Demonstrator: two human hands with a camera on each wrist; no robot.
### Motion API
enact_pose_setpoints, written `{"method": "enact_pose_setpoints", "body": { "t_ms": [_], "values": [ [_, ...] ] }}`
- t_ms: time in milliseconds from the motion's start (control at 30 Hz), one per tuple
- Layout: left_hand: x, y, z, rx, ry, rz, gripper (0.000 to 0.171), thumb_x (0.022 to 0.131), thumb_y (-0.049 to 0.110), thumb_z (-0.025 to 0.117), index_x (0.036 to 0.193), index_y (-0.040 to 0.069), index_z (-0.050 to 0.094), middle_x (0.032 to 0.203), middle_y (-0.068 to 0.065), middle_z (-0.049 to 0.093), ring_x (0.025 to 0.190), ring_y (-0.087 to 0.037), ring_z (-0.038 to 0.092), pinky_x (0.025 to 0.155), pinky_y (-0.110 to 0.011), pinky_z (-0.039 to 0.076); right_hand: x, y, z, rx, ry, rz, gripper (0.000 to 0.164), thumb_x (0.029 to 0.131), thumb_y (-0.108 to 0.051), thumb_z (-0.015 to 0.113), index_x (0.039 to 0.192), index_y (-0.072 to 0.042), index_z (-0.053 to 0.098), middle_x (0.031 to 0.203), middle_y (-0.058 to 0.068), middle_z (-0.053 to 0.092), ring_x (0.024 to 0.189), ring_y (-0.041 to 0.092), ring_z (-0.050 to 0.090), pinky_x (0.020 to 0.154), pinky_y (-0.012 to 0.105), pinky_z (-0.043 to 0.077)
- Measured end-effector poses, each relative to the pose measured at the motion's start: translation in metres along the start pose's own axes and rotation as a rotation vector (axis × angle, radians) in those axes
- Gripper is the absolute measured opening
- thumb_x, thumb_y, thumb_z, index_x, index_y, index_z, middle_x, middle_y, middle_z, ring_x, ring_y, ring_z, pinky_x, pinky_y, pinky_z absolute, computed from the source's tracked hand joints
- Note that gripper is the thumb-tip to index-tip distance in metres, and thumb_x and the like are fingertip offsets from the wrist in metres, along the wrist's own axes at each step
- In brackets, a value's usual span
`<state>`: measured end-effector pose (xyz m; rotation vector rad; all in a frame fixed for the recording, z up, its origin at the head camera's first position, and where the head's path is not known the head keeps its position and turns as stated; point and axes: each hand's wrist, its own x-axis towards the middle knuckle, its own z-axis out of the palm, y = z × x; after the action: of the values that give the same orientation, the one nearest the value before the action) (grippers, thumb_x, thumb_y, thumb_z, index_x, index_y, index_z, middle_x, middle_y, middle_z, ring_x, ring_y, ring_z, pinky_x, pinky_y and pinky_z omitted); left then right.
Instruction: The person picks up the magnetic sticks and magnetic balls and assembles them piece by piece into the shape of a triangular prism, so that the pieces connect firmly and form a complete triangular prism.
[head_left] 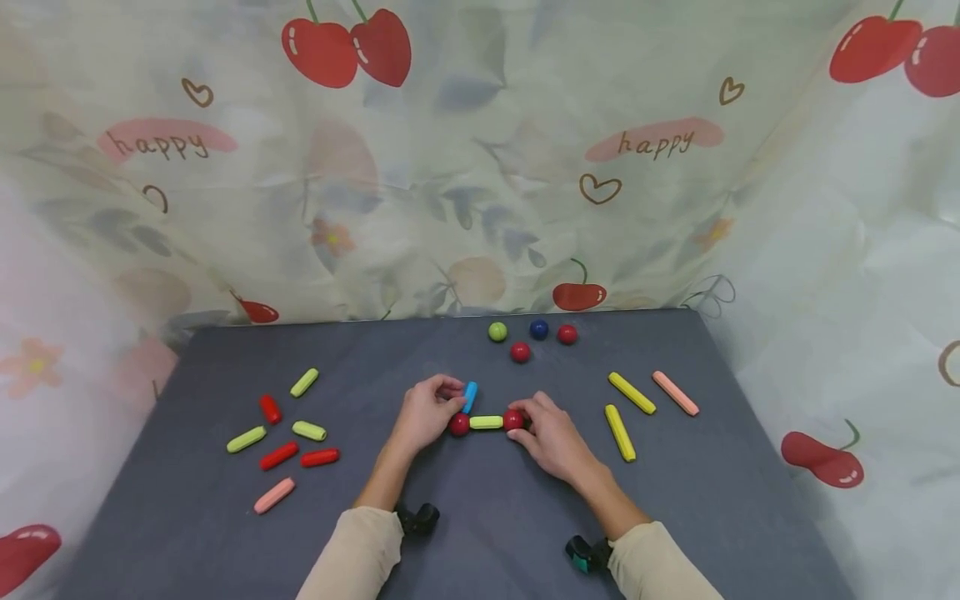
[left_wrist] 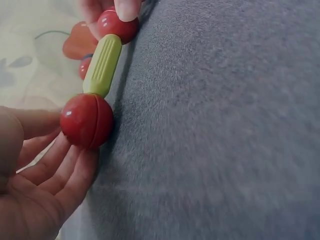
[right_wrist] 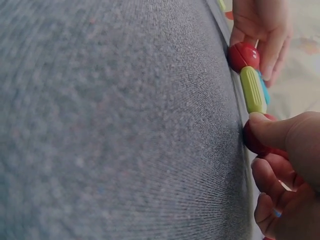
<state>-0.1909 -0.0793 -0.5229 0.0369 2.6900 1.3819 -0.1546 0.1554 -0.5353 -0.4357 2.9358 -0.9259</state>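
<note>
Two red balls stand joined by a light-green ribbed rod (head_left: 486,422). My left hand (head_left: 429,410) holds a short blue rod (head_left: 470,397) that rises behind the left red ball (head_left: 460,425); its thumb lies right at that ball. In the left wrist view this ball (left_wrist: 87,121) hides the fingertips and the blue rod. My right hand (head_left: 557,437) pinches the right red ball (head_left: 513,419) between thumb and fingers. The right wrist view shows its thumb (right_wrist: 272,129) across the ball, by the green rod's end.
Green, red and pink rods lie at the left, among them a red rod (head_left: 279,456). At the right are yellow rods (head_left: 632,392) and a pink rod (head_left: 675,392). Behind are a green ball (head_left: 497,332), a blue ball (head_left: 539,329) and two red balls, before a printed curtain (head_left: 420,233).
</note>
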Motion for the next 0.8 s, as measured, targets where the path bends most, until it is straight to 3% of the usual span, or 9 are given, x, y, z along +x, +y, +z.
{"method": "enact_pose_setpoints", "body": {
  "t_ms": [233,400,633,800],
  "values": [
    [-0.023,-0.001,-0.007,0.045,-0.054,-0.042,0.042,0.083,0.027,0.086,0.119,0.017,0.069,0.106,0.001,0.073,0.088,-0.011,0.068,0.078,-0.033,0.058,0.003,-0.004,-0.005,-0.018,-0.036,0.000,0.039,0.090,-0.030,0.079,0.125,-0.015,0.069,0.096,-0.002,0.058,0.081,0.008,0.051,0.081,0.032,0.042],
    [-0.032,-0.004,0.001,0.049,-0.017,0.012,0.042,0.082,0.023,0.087,0.120,0.015,0.069,0.110,-0.002,0.073,0.090,-0.012,0.068,0.079,-0.032,0.060,0.013,-0.009,-0.026,-0.046,-0.110,0.037,0.042,0.093,-0.038,0.075,0.127,-0.014,0.068,0.104,0.001,0.064,0.092,0.015,0.058,0.088,0.041,0.049],
    [-0.037,-0.005,0.005,0.049,0.045,0.032,0.040,0.081,0.021,0.088,0.116,0.014,0.071,0.105,-0.003,0.072,0.088,-0.014,0.068,0.081,-0.035,0.060,0.062,-0.004,-0.041,-0.060,-0.016,0.076,0.058,0.097,-0.035,0.070,0.147,-0.009,0.052,0.133,0.015,0.055,0.114,0.029,0.059,0.103,0.048,0.051],
    [-0.039,-0.006,0.006,0.036,0.044,0.056,0.043,0.081,0.017,0.088,0.120,0.016,0.071,0.109,-0.002,0.072,0.089,-0.014,0.068,0.082,-0.035,0.060,0.093,0.007,-0.035,-0.128,-0.006,0.057,0.057,0.099,-0.024,0.068,0.151,-0.013,0.048,0.137,0.018,0.051,0.113,0.034,0.060,0.101,0.050,0.052]
  ]
}}
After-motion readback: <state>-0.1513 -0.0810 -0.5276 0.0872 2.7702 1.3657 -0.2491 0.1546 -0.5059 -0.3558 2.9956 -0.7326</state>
